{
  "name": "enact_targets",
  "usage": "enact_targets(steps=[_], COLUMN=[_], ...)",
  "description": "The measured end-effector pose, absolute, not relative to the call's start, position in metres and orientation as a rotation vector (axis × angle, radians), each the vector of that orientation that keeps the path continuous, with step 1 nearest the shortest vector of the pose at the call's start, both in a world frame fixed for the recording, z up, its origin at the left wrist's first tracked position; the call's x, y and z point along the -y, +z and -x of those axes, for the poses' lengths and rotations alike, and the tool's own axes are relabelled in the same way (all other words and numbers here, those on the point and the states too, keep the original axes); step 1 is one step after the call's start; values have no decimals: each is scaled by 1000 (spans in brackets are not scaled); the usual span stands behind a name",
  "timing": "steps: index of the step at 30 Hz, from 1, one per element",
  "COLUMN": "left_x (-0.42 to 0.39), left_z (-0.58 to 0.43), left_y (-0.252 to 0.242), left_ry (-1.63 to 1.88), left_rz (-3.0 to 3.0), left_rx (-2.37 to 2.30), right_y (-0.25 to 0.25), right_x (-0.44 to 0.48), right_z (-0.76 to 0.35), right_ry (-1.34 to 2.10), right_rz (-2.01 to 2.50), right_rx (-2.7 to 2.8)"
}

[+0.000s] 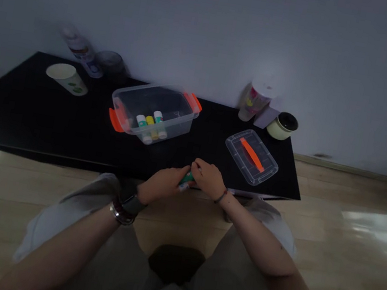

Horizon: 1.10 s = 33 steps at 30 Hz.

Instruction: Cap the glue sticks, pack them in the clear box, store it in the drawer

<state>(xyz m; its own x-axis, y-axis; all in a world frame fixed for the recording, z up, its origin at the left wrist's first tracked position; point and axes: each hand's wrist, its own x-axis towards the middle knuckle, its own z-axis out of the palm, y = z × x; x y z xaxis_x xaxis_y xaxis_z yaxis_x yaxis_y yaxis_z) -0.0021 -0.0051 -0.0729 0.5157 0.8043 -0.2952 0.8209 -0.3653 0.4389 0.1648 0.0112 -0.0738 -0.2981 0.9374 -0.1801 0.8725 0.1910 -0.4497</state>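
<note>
Both of my hands meet at the front edge of the black table, around a small green and white glue stick (186, 179). My left hand (164, 183) is closed on its left side. From the right, my right hand (209, 178) closes over its upper end, so much of it is hidden. Beyond my left hand stands a clear plastic box (178, 126) with orange latches and no lid on. Inside lie three similar sticks: a green-labelled one (141, 121), a yellow one (150, 121) and another green-labelled one (158, 117).
The box's clear lid (236, 145) with an orange handle lies at the right. Behind it stand a plastic cup (253, 103) and a cream pot (280, 129) with a dark lid. At the left are a paper cup (66, 78), a blurred bottle (84, 54) and a dark bowl (112, 65).
</note>
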Motion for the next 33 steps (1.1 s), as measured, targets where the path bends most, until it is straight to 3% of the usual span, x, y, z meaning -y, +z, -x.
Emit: enact_targets(steps=[7,13,24,29,33], left_x=[-1,1,3,12,10], left_z=[15,20,13,6,11], left_y=[-74,-67,-78,-75,-73], left_ry=[127,214,127,-94,-14], left_rz=[-1882,-1519,-2003,-2267,-2203], left_rx=[-1017,-798,-1083,-1416,-1366], right_y=[-77,-66,-72,-72,-76], right_x=[-9,-4,-5,-10,-12], right_z=[-167,-170,-165,-164,-166], right_ry=[923,804,549,689,944], right_rz=[1518,1244,1627,1675,1501], right_rx=[2276,2335,2498,2378,2266])
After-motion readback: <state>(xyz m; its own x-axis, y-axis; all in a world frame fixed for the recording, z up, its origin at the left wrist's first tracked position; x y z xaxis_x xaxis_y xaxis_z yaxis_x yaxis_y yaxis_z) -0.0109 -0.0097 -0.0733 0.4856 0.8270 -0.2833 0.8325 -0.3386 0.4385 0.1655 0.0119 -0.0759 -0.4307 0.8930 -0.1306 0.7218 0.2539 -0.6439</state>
